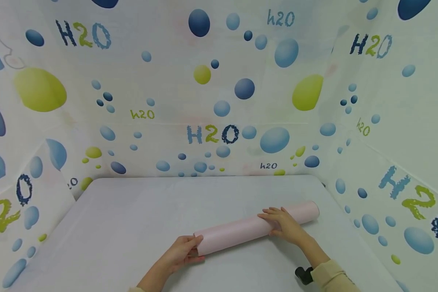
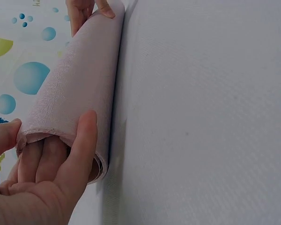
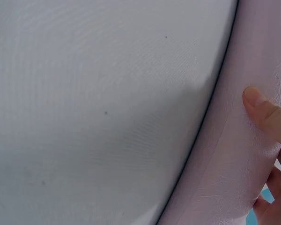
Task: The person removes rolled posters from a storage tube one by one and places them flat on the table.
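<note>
A long roll of pink wallpaper [image 1: 233, 235], its surface finely embossed, lies slantwise on the white table, its far end towards the back right. My left hand [image 1: 182, 251] grips the near left end; in the left wrist view, some of its fingers [image 2: 51, 159] reach into the roll's open end while others stay outside. Across the middle of the roll lies my right hand [image 1: 284, 225], holding it with the thumb [image 3: 267, 112] on the near side and the fingers over the far side. Some right fingers are partly hidden by the roll.
The white tabletop [image 1: 131, 215] extends around the roll. Behind and on both sides hangs a white sheet [image 1: 175, 81] printed with blue and green drops and H2O lettering. A black piece [image 1: 303, 275] sits at the right sleeve.
</note>
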Demonstrator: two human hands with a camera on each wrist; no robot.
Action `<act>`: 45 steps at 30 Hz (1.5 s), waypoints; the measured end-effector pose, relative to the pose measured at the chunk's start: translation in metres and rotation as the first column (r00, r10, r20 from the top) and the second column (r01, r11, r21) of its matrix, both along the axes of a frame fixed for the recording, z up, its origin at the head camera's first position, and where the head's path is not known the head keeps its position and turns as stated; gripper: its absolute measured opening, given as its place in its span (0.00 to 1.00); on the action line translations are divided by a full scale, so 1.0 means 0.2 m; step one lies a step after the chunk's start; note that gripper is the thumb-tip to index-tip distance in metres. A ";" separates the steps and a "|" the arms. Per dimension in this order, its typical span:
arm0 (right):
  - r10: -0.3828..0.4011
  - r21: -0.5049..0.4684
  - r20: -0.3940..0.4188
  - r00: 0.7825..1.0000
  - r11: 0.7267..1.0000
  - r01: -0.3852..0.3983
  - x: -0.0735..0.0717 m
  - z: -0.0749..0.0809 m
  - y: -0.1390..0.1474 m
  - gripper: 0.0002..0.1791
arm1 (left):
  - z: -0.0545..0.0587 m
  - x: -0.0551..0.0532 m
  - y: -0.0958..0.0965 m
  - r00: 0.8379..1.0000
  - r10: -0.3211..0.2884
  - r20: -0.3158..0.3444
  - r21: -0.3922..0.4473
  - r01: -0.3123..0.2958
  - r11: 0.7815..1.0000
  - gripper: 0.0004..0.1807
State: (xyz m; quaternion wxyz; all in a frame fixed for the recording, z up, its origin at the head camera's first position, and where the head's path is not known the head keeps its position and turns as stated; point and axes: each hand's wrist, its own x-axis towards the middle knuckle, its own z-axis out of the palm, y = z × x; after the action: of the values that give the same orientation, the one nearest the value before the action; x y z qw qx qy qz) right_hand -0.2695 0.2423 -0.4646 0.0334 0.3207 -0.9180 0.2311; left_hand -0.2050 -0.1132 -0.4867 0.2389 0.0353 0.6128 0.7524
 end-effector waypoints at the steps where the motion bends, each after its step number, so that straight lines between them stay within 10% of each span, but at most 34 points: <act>1: 0.001 -0.002 -0.001 1.000 1.000 -0.001 0.00 0.00 0.00 0.35 | 0.00 0.00 0.00 1.000 0.007 0.000 -0.004 -0.007 1.000 0.32; 23: 0.019 0.008 -0.020 1.000 1.000 -0.019 0.01 -0.01 0.02 0.35 | 0.02 0.05 0.02 0.989 0.148 -0.013 -0.090 -0.148 0.985 0.29; 36: 0.021 0.003 -0.025 0.999 1.000 -0.021 0.01 -0.01 0.02 0.35 | 0.03 0.05 0.01 0.998 0.060 -0.003 -0.124 -0.060 0.990 0.33; 45: 0.023 0.013 -0.036 0.999 1.000 -0.022 0.01 -0.02 0.02 0.36 | 0.02 0.06 0.03 0.993 0.111 -0.036 -0.138 -0.114 0.984 0.30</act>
State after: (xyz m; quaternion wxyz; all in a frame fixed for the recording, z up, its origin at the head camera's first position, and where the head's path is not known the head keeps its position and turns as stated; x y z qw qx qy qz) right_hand -0.2684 0.2472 -0.4678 0.0453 0.3354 -0.9150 0.2198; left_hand -0.1940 -0.1079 -0.4817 0.1892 -0.0056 0.6685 0.7192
